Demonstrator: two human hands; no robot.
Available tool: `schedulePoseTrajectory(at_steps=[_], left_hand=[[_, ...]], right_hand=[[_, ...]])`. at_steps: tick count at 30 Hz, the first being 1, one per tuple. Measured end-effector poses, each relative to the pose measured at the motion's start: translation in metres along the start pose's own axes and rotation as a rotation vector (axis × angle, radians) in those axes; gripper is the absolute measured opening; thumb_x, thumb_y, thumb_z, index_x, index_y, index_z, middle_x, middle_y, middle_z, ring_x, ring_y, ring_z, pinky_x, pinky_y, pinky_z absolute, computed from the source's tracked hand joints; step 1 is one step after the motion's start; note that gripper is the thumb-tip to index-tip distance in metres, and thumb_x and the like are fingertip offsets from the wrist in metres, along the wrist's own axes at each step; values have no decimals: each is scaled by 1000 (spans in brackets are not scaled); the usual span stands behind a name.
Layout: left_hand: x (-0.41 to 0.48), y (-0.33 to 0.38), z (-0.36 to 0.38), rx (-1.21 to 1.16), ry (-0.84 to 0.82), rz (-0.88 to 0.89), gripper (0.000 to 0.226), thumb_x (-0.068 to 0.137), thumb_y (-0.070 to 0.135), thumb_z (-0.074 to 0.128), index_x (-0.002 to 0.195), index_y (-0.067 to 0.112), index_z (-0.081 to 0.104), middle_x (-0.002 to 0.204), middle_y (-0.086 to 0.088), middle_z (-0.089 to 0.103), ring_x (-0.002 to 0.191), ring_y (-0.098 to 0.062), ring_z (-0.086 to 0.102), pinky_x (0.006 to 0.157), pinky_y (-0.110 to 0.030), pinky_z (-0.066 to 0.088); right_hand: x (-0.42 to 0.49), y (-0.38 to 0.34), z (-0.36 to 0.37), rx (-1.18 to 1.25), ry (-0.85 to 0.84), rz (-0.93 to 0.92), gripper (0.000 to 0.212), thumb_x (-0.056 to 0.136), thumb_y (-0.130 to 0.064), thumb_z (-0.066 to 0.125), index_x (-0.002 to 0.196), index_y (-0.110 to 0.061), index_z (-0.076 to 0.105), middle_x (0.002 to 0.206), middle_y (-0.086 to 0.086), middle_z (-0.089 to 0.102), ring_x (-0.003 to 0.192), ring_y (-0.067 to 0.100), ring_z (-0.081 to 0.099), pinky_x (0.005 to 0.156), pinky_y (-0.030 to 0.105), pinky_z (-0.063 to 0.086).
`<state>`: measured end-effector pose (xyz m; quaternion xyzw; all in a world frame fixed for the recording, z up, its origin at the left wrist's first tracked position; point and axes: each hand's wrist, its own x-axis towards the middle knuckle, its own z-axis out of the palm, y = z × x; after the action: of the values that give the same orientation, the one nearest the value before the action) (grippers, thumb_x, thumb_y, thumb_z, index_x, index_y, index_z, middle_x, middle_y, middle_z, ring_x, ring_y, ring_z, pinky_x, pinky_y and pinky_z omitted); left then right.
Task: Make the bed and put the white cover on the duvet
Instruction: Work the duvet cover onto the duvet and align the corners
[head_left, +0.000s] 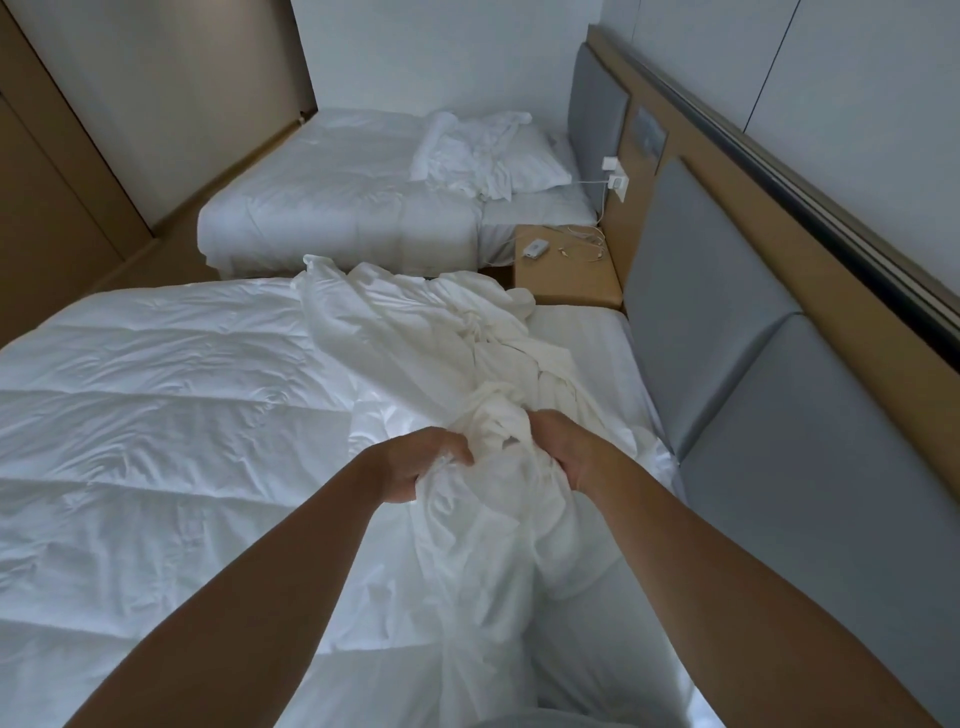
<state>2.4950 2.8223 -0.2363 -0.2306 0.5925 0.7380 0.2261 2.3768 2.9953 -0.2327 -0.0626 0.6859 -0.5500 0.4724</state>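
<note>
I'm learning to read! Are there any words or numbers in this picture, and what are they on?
No readable text anywhere.
Wall panel: too blurred to read.
Charger: no legible marks.
Small device on the nightstand: too small to tell.

A second bed (337, 208) stands against the pale wall (415, 52); a wooden nightstand (566, 283) (cables (577, 240) lying on it) sits beside grey padded headboard panels (701, 291).

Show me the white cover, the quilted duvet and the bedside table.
white cover (405, 332), head view, crumpled middle folds.
duvet (156, 405), head view, flat quilted left part.
bedside table (566, 280), head view, bare wooden top.
</note>
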Motion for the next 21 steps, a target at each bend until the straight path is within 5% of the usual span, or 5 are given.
schedulePoseTrajectory(at_steps=[4, 10, 14, 17, 21], left_hand=[[-4, -1, 4, 201, -195, -56, 59, 75, -8, 72, 130, 11, 65, 130, -14, 68, 121, -33, 64, 102, -45, 51], [-5, 1, 14, 408, -212, -7, 59, 77, -21, 67, 123, 16, 66, 119, 1, 74, 117, -19, 66, 103, -30, 48], [1, -2, 14, 333, -131, 121, 56, 81, -3, 75, 131, 19, 63, 129, -2, 70, 125, -22, 62, 111, -36, 43], [9, -5, 3, 70, -30, 141, 46, 82, 12, 78, 126, 8, 67, 126, -15, 70, 118, -34, 66, 106, -46, 49], [13, -2, 1, 93, 158, 240, 33, 90, 22, 76, 121, 12, 71, 118, -8, 74, 112, -22, 69, 102, -37, 51]], right_hand=[[-4, -2, 6, -74, -5, 10, 35, 87, -36, 74, 100, -3, 73, 84, 14, 76, 84, 31, 72, 79, 40, 59], [-3, 0, 15, -77, 30, 59, 63, 72, -52, 72, 112, -3, 70, 113, 25, 71, 112, 43, 65, 105, 55, 49], [0, -3, 7, 40, 48, 84, 61, 80, -51, 72, 121, -7, 67, 111, 19, 73, 109, 35, 67, 106, 46, 48], [-6, -3, -3, -53, -8, 56, 40, 95, -50, 62, 112, -15, 69, 94, 9, 77, 93, 24, 70, 89, 35, 55], [-20, -2, -7, -260, -160, 50, 49, 95, -59, 54, 128, -23, 62, 127, 1, 69, 115, 15, 63, 100, 27, 49]])
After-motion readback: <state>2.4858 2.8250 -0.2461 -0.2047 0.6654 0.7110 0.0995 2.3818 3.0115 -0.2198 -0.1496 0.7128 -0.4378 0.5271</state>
